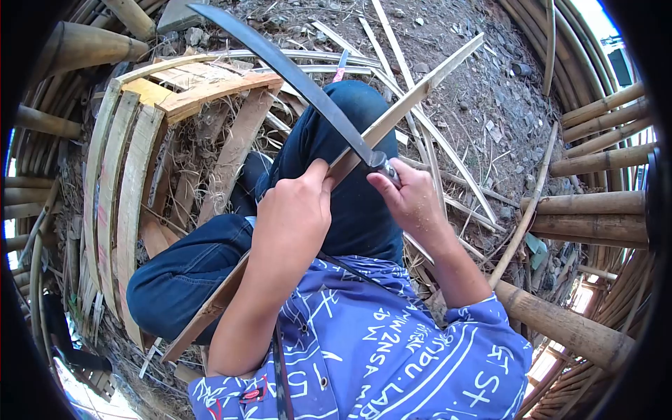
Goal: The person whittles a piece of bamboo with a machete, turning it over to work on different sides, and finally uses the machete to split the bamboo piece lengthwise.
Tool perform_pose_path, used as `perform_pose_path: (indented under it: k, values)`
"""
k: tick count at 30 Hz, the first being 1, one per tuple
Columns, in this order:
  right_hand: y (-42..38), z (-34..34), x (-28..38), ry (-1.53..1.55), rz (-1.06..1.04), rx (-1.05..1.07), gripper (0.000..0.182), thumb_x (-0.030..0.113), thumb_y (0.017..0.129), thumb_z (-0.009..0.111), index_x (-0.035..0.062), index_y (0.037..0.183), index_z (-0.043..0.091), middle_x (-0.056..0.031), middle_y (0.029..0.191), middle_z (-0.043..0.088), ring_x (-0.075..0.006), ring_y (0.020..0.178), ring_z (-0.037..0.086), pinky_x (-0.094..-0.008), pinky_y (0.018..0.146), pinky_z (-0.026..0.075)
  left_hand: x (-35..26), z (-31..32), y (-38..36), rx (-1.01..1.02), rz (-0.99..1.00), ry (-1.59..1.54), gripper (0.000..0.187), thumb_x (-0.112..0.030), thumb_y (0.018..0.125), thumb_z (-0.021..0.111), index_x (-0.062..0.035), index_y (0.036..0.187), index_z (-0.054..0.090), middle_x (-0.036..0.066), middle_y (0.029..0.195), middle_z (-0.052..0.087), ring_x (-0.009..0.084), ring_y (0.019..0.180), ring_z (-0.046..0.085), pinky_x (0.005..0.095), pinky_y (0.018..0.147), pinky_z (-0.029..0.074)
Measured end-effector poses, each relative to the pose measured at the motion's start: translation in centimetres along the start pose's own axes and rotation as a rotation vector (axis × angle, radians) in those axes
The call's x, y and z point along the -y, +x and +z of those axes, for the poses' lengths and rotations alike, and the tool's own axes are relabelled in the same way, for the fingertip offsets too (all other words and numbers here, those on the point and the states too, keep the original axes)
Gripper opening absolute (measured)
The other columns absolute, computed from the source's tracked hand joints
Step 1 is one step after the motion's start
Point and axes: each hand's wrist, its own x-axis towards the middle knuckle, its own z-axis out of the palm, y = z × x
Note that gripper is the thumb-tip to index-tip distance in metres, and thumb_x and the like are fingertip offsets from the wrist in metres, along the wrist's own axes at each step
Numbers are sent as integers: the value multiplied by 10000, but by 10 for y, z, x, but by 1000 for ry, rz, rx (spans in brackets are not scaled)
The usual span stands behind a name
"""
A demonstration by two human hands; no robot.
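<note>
My right hand (411,197) is closed around the short handle of a machete (294,80), whose long curved blade points up to the far left. Its blade, close to the handle, crosses a split bamboo slat (427,84) just ahead of my left hand (297,210). The left fingers are wrapped round that slat, which runs slantwise over my raised knee and back beneath my left forearm. Fine bits of shavings cling to my right wrist.
A wooden crate (143,203) with slatted sides stands at left, shavings around it. Thin bamboo strips (448,150) lie crossed on the dirt ahead. A small knife-like tool (341,66) lies past my knee. Stacked bamboo poles (588,213) line the right side, others (91,49) the left.
</note>
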Motion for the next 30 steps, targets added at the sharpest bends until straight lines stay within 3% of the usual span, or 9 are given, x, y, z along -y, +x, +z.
perform_pose_path:
  k: [4,6,8,12,14,25,27,29,30]
  values:
    - [13,-4,-17,-122,-71,-50,456,451,847,624,8,771,554,-213,606,556,-405,609,579,-448,534,426,1,-2,-5,-18,-12,-80,174,-181,918,499,-25,854,543,257,660,564,452,692,568,523,604,422]
    - [23,-15,-29,-164,49,-78,487,484,873,578,-2,855,603,-180,581,549,-341,531,548,-420,527,420,0,-5,-9,-11,-21,-96,176,-181,920,497,-26,847,537,256,656,563,450,690,570,524,602,424]
    - [35,-27,-51,-46,102,-144,486,468,884,574,-16,849,601,-170,573,539,-311,516,523,-401,530,415,0,-6,-14,-7,-36,-24,172,-188,924,498,-34,855,532,249,647,566,440,684,580,516,596,434]
    - [41,-33,-70,-139,55,-206,484,454,890,572,-24,816,591,-174,590,545,-301,533,524,-394,542,415,-2,-6,-12,-6,33,95,149,-175,936,484,-43,886,532,212,646,611,381,651,633,461,558,510]
    - [43,-32,-75,-163,54,-192,506,494,907,534,15,745,559,-28,518,487,-119,498,498,-300,488,389,-2,-5,-14,7,6,71,143,-167,935,488,-43,880,533,211,635,607,377,642,633,456,552,509]
    - [49,-33,-75,-206,-26,-241,486,474,905,543,-5,826,576,-81,538,464,-187,510,424,-345,512,374,-1,-4,-15,34,-15,8,163,-173,944,479,-35,883,542,217,624,600,383,633,628,470,554,501]
    - [50,-35,-76,-226,-35,-257,504,486,909,530,-2,792,569,-70,534,474,-178,494,426,-342,497,371,0,-4,-18,-26,-31,-25,170,-172,923,507,-17,866,544,214,594,552,392,586,581,459,544,424]
    - [58,-43,-87,-246,-46,-273,524,499,913,517,0,758,562,-60,531,483,-170,478,428,-338,482,368,7,-12,-26,1,-65,-74,154,-151,914,513,-12,863,553,195,578,548,358,565,590,423,532,429]
    - [67,-54,-108,-218,161,-274,550,528,905,508,1,763,578,-83,533,514,-206,493,492,-362,490,390,14,-17,-32,30,-102,-122,138,-130,905,519,-7,860,562,177,562,544,324,544,599,387,519,435]
